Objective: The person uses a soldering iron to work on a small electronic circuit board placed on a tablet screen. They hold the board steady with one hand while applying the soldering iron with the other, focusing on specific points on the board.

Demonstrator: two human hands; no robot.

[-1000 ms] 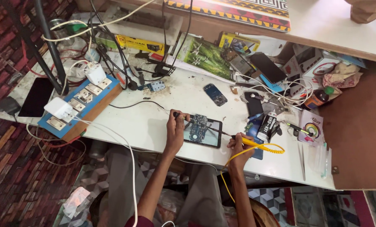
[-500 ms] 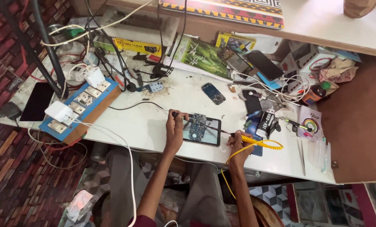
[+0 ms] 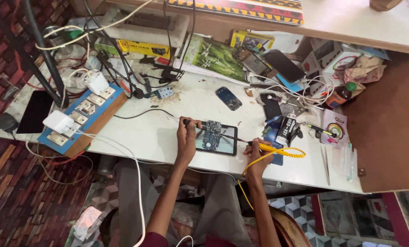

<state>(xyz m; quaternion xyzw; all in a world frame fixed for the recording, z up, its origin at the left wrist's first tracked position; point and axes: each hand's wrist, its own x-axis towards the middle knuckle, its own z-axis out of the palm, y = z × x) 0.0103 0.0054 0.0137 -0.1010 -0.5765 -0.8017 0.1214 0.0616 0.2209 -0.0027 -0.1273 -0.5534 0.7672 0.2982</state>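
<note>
Two hands work at the near edge of the white tabletop, a soldering step by the look of it. A black-framed phone lies flat between them, a blue circuit board on it. At its nine o'clock, the left hand pinches a thin black tool. At three o'clock, the right hand grips a yellow-handled soldering iron, tip reaching the board. Next calls for a steady tip on one joint.

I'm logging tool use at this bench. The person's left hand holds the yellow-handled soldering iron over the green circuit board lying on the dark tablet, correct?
Not quite: the head view shows the right hand holding the yellow-handled soldering iron. The left hand steadies a thin dark tool beside the green circuit board on the dark tablet.
</note>
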